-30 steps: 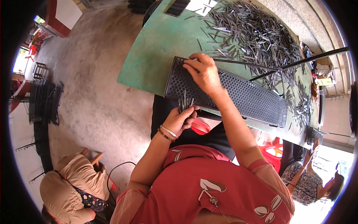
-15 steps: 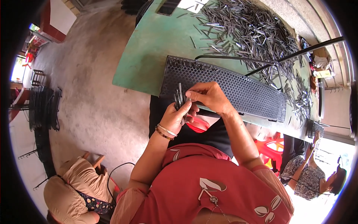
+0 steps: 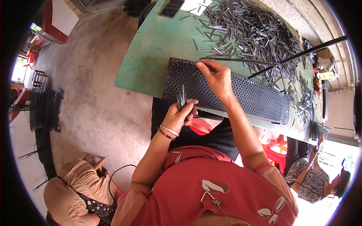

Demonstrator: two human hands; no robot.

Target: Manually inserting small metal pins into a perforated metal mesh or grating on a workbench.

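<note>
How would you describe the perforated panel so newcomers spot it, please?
Find the green table. Along its near edge, beneath the right hand, lies the long black perforated panel. Its many small holes set it apart from the loose dark strips heaped beyond.

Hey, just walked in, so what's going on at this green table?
A seated person's left hand holds a bundle of thin dark strips upright. The right hand is over a dark perforated panel, near its far edge toward the left end; whether its fingertips pinch a strip is hard to tell. The panel lies along the near edge of the green table, with a loose pile of similar strips beyond.
</note>
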